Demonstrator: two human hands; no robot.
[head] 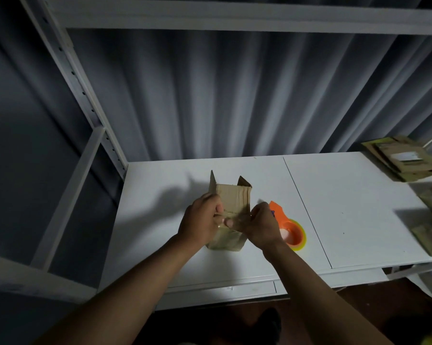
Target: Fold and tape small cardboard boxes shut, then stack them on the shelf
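A white metal shelf (346, 207) spans the view, its flat board lit against a grey pleated curtain (222, 95) behind. At the right edge lies a pile of flattened cardboard blanks (406, 159), well apart from the work. Near the middle of the board stands a small brown cardboard box (233, 197), worn and creased, with two far flaps sticking up and its near side facing the person. The left hand (201, 224) grips the box's left side, fingers curled round it. The right hand (261, 226) pinches at the box's front, thumb and fingertips together. Just right of it, partly hidden by that hand, lies an orange tape dispenser (291, 232) with a yellow-green roll.
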